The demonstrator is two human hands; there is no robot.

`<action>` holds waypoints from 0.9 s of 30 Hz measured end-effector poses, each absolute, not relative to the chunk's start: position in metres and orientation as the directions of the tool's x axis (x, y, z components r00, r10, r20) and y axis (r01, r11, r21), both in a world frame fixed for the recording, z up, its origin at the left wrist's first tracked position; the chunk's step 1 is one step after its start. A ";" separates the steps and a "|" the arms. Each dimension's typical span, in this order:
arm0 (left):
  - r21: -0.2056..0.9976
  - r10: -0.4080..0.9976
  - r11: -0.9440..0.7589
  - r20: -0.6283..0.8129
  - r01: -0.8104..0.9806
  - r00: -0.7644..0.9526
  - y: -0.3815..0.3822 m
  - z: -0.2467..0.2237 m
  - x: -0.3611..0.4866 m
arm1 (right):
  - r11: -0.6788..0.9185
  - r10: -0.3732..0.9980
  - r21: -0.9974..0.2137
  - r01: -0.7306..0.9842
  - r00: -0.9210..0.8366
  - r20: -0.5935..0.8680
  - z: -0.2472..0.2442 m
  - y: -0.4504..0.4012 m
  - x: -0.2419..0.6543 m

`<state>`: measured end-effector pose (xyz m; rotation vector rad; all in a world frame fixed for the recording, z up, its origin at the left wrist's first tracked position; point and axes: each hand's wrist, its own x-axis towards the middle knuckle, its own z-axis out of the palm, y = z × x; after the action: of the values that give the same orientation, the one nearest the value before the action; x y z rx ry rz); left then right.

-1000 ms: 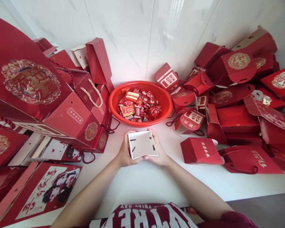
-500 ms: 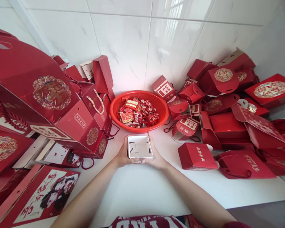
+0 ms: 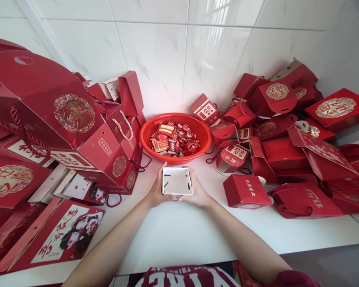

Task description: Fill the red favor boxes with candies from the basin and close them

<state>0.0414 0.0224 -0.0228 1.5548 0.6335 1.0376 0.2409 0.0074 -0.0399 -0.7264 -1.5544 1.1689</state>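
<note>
A small square open-topped box [image 3: 177, 181] with a white inside is held between both hands, just in front of the red basket. My left hand [image 3: 159, 189] is closed round its left side. My right hand [image 3: 197, 190] grips the right side, fingertips of both hands meeting near the lower edge. Inside the box I see short dark marks or cord ends near the walls and no other contents. The red plastic basket [image 3: 208, 137] behind it holds many small candies [image 3: 174, 139] in red and gold wrappers.
Red gift boxes [image 3: 71, 111] with rope handles are stacked high at left. More red boxes [image 3: 277, 95] are piled at right, one box [image 3: 247, 191] closest to my right forearm. A tiled wall [image 3: 155, 59] rises behind the white table [image 3: 179, 235].
The view has shifted slightly. The box's opening now faces me a little more squarely, still between both hands.
</note>
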 end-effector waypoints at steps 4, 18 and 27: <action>0.973 0.837 -0.144 0.218 -0.182 0.502 0.028 -0.022 0.042 | 0.300 0.887 -0.950 -0.087 -0.340 0.312 -0.036 0.010 0.244; 0.985 0.814 -0.076 0.152 -0.157 0.561 0.034 -0.022 0.038 | 0.244 0.898 -0.956 -0.165 -0.334 0.287 -0.038 0.015 0.239; 0.983 0.847 -0.157 0.182 -0.092 0.499 0.036 -0.020 0.036 | 0.233 0.894 -0.961 -0.151 -0.356 0.272 -0.037 0.014 0.238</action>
<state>0.0364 0.0361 -0.0198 1.5054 0.6858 0.9478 0.2383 0.0144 -0.0373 -0.7304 -1.5105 1.3216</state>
